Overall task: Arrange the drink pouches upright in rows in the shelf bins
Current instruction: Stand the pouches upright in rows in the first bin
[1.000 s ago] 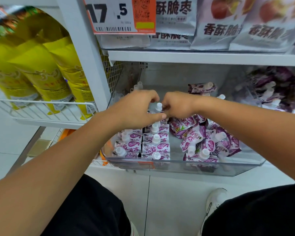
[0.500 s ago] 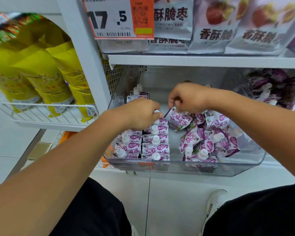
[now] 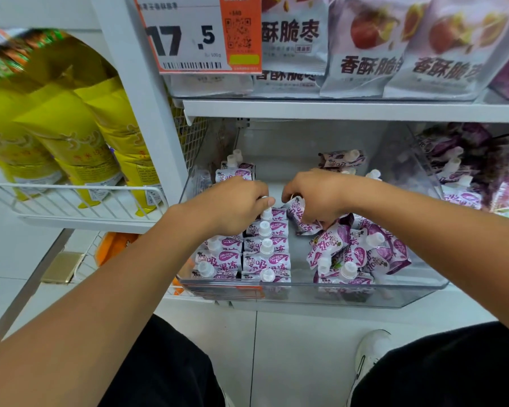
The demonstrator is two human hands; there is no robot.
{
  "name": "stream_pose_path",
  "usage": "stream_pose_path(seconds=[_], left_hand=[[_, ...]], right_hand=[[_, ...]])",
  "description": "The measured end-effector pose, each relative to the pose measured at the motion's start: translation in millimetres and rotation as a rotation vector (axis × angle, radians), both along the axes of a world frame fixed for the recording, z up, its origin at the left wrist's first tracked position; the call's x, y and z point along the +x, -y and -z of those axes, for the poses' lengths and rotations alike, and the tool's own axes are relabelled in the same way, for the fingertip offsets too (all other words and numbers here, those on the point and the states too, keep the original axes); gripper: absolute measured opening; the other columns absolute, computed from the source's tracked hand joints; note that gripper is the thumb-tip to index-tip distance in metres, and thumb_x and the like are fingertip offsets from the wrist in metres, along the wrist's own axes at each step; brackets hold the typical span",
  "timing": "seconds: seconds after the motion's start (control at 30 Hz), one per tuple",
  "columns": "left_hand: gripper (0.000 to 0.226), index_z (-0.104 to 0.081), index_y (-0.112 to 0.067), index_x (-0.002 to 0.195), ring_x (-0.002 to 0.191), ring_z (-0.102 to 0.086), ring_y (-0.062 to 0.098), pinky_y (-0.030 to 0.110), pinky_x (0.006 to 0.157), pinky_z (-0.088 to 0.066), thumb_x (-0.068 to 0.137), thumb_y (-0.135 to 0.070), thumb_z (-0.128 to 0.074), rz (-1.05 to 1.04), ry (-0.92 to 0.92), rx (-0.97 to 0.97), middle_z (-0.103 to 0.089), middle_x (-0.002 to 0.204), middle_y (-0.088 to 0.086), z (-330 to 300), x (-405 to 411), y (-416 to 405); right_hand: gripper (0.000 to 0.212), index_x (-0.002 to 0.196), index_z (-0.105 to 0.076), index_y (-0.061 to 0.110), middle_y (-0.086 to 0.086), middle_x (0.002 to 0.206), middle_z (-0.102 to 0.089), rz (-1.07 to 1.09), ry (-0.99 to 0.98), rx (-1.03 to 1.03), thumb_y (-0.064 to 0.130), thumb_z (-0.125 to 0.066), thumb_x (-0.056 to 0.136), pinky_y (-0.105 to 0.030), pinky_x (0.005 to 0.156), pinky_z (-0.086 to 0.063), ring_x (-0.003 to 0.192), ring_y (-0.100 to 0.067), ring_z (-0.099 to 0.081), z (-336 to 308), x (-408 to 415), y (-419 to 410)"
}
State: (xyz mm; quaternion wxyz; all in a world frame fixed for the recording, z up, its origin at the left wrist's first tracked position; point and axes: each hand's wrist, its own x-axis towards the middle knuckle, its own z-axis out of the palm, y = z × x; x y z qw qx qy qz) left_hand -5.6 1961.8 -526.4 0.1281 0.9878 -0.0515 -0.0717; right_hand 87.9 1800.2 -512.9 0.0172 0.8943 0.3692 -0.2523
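The bin (image 3: 306, 292) at lower centre is clear, glossy plastic. Drink pouches (image 3: 265, 259) inside look like shiny printed foil with smooth white plastic caps. Left basket (image 3: 80, 198) is white-coated wire, and the yellow bags (image 3: 71, 136) are slick, glossy film.

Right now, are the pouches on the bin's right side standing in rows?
No, the right-side pouches lie tumbled in a loose heap in the clear bin.

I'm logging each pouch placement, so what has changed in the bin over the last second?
The right hand reached back, took a loose pouch from the heap, and carried it toward the upright rows. The left hand stayed on the back of the row. The jumbled pile is otherwise unchanged.
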Motion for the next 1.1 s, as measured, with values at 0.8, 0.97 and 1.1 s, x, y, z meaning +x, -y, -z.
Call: stream_pose_path(seconds=[0.8,0.97,1.1], left_hand=[[0.036,-0.045,-0.015,0.13,0.094,-0.062,0.028,0.043,0.079,-0.052,0.1,-0.035,-0.048,-0.131,0.035,-0.14,-0.066,0.1,0.008,2,12,-3],[0.047,-0.061,-0.02,0.124,0.099,-0.06,0.024,0.036,0.087,-0.05,0.099,-0.054,-0.04,-0.073,-0.096,-0.007,-0.068,0.105,0.004,3,22,-2],[0.035,-0.064,-0.028,0.113,0.096,-0.057,0.023,0.035,0.087,-0.045,0.098,-0.051,-0.043,-0.062,-0.087,0.001,-0.068,0.105,-0.001,9,20,0]], right_hand=[[0.035,0.123,-0.06,0.005,-0.011,0.112,-0.066,0.252,-0.697,0.618,-0.01,-0.056,0.091,-0.023,0.084,-0.053,0.091,-0.013,-0.062,11,24,-9],[0.039,0.116,-0.066,0.03,0.014,0.107,-0.067,-0.202,-0.165,0.126,0.011,-0.074,0.082,-0.03,0.088,-0.054,0.096,-0.008,-0.065,-43,-1,41],[0.049,0.126,-0.058,0.04,0.014,0.105,-0.061,-0.322,-0.061,-0.11,0.023,-0.073,0.082,-0.023,0.077,-0.043,0.087,-0.007,-0.054,-20,-30,69]])
